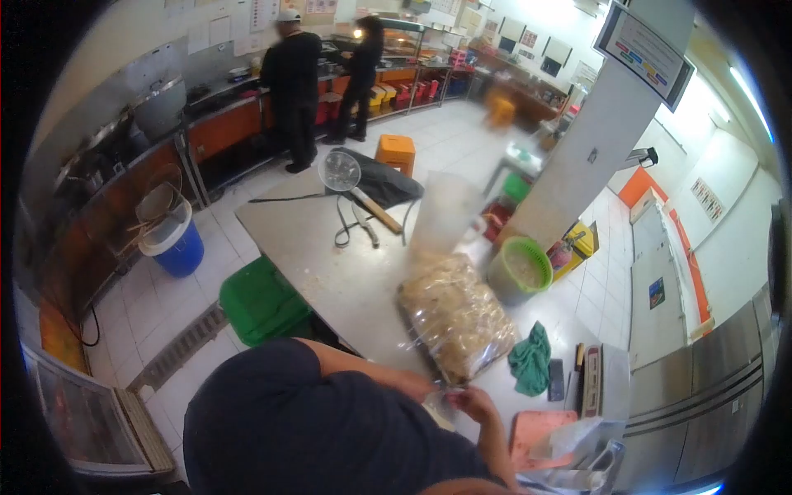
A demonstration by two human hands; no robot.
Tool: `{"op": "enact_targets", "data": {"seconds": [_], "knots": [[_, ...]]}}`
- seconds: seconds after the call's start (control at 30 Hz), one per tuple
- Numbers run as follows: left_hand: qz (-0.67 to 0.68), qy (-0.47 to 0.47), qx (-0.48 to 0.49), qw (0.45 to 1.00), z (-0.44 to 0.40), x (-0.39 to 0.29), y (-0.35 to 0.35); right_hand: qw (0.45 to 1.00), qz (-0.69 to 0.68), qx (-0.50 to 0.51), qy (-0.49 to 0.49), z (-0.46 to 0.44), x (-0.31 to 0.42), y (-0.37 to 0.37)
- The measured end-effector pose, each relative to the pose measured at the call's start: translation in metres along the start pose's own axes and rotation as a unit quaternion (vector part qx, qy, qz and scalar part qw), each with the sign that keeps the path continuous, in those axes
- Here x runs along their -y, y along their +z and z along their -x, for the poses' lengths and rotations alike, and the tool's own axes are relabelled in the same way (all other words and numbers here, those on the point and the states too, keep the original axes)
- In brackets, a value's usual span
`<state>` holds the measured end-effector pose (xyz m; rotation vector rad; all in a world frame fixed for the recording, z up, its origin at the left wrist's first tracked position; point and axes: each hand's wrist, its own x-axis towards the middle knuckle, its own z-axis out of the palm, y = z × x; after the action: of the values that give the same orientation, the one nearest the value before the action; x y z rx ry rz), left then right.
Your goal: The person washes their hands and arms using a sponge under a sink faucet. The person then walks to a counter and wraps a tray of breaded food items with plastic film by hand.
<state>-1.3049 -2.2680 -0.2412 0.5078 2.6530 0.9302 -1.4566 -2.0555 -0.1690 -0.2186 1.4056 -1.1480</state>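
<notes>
Close to my body, at the near edge of the metal table, my right hand (476, 404) has its fingers closed on the rim of a small clear plastic bag (440, 407). Something pale shows in or behind that bag; I cannot make out what. My left hand (434, 388) is at the bag's other side, its fingers mostly hidden. Just beyond both hands lies a large, full clear plastic bag (458, 318) of pale brown pieces. A translucent plastic pitcher (445, 210) stands behind it, blurred.
On the table (318, 260) are a strainer (340, 172), a knife (365, 224), a green cloth (530, 359), a phone (556, 379), a scale (602, 379) and a red board (536, 437). A green basket (524, 264) stands at right. Two people work at the far counter.
</notes>
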Motion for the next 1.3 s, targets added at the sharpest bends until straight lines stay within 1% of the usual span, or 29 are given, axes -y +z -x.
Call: {"op": "enact_targets", "data": {"seconds": [0.03, 0.07, 0.1, 0.13, 0.17, 0.2, 0.27, 0.3, 0.37, 0.4, 0.47, 0.5, 0.57, 0.63, 0.67, 0.73, 0.77, 0.83, 0.87, 0.9, 0.93, 0.97, 1.0, 1.07, 1.17, 1.2, 1.23, 1.27, 1.3], "knots": [[0.001, -0.015, 0.008, 1.0, 0.003, -0.009, -0.007, 0.985, -0.164, -0.025, -0.049, -0.01, -0.01, -0.003], [0.002, -0.031, 0.016, 0.999, 0.007, -0.02, -0.016, 0.983, -0.173, -0.06, -0.033, -0.007, -0.006, 0.004], [0.001, -0.033, 0.022, 0.999, 0.014, -0.037, -0.032, 0.982, -0.179, -0.057, -0.032, -0.02, -0.02, -0.005], [-0.044, -0.046, 0.044, 0.997, 0.022, -0.059, -0.053, 0.99, -0.031, -0.059, -0.126, -0.046, -0.05, -0.03], [-0.089, -0.058, 0.066, 0.992, 0.025, -0.071, -0.063, 0.967, 0.119, -0.059, -0.216, -0.06, -0.069, -0.043], [-0.088, -0.058, 0.07, 0.992, 0.022, -0.07, -0.063, 0.968, 0.115, -0.058, -0.215, -0.061, -0.072, -0.042], [-0.204, 0.046, 0.022, 0.978, 0.017, -0.072, -0.062, 0.957, 0.101, -0.14, -0.232, -0.061, -0.079, -0.039], [-0.202, 0.046, 0.025, 0.978, 0.015, -0.072, -0.064, 0.958, 0.098, -0.14, -0.229, -0.062, -0.083, -0.034], [-0.179, 0.126, 0.001, 0.976, 0.013, -0.07, -0.07, 0.919, 0.009, -0.275, -0.281, -0.065, -0.089, -0.024], [-0.176, 0.126, 0.001, 0.976, 0.009, -0.059, -0.061, 0.92, 0.009, -0.275, -0.279, -0.064, -0.09, -0.022], [-0.164, 0.059, 0.073, 0.982, 0.001, -0.04, -0.047, 0.887, 0.233, -0.363, -0.165, -0.059, -0.087, -0.022], [-0.163, 0.06, 0.072, 0.982, 0.003, -0.042, -0.048, 0.892, 0.292, -0.322, -0.123, -0.036, -0.068, 0.005], [-0.155, -0.012, 0.002, 0.988, 0.012, -0.05, -0.051, 0.881, 0.412, -0.225, -0.054, 0.022, -0.012, 0.075], [-0.134, 0.015, -0.019, 0.991, 0.01, -0.04, -0.05, 0.856, 0.456, -0.215, -0.109, 0.006, -0.041, 0.088], [-0.115, 0.034, -0.044, 0.992, 0.01, -0.035, -0.049, 0.856, 0.456, -0.219, -0.107, 0.005, -0.044, 0.094], [-0.105, 0.031, -0.036, 0.993, 0.009, -0.026, -0.047, 0.824, 0.525, -0.173, -0.125, 0.0, -0.041, 0.101], [-0.095, 0.025, -0.026, 0.995, 0.008, -0.023, -0.048, 0.822, 0.527, -0.177, -0.126, 0.005, -0.034, 0.107], [-0.098, 0.045, -0.014, 0.994, 0.005, -0.017, -0.049, 0.816, 0.521, -0.139, -0.207, 0.017, -0.022, 0.117], [-0.098, 0.06, 0.002, 0.993, 0.004, -0.015, -0.048, 0.814, 0.523, -0.144, -0.209, 0.013, -0.025, 0.117], [-0.101, 0.063, 0.001, 0.993, -0.003, 0.003, -0.032, 0.805, 0.512, -0.125, -0.272, 0.006, -0.032, 0.114], [-0.018, 0.042, -0.017, 0.999, -0.017, 0.032, -0.007, 0.792, 0.501, -0.104, -0.333, 0.003, -0.035, 0.114], [0.065, 0.021, -0.035, 0.997, -0.018, 0.036, -0.007, 0.789, 0.503, -0.106, -0.335, 0.002, -0.03, 0.117], [0.064, 0.023, -0.038, 0.997, -0.019, 0.042, -0.008, 0.796, 0.501, -0.096, -0.327, 0.002, -0.026, 0.119], [0.158, 0.079, 0.001, 0.984, -0.017, 0.049, -0.02, 0.807, 0.498, -0.075, -0.31, 0.003, -0.016, 0.123], [0.223, 0.043, -0.022, 0.974, 0.013, 0.016, -0.057, 0.812, 0.504, -0.054, -0.29, 0.003, -0.005, 0.125], [0.222, 0.046, -0.028, 0.974, 0.021, 0.007, -0.063, 0.858, 0.468, -0.069, -0.2, -0.001, -0.003, 0.127], [0.158, 0.011, -0.06, 0.986, 0.028, 0.0, -0.069, 0.894, 0.426, -0.084, -0.108, -0.006, -0.001, 0.13], [0.092, -0.025, -0.091, 0.991, 0.033, -0.006, -0.075, 0.892, 0.429, -0.085, -0.112, -0.016, -0.007, 0.127], [0.088, -0.025, -0.094, 0.991, 0.037, -0.013, -0.082, 0.903, 0.395, -0.129, -0.112, -0.027, -0.019, 0.123]]}}
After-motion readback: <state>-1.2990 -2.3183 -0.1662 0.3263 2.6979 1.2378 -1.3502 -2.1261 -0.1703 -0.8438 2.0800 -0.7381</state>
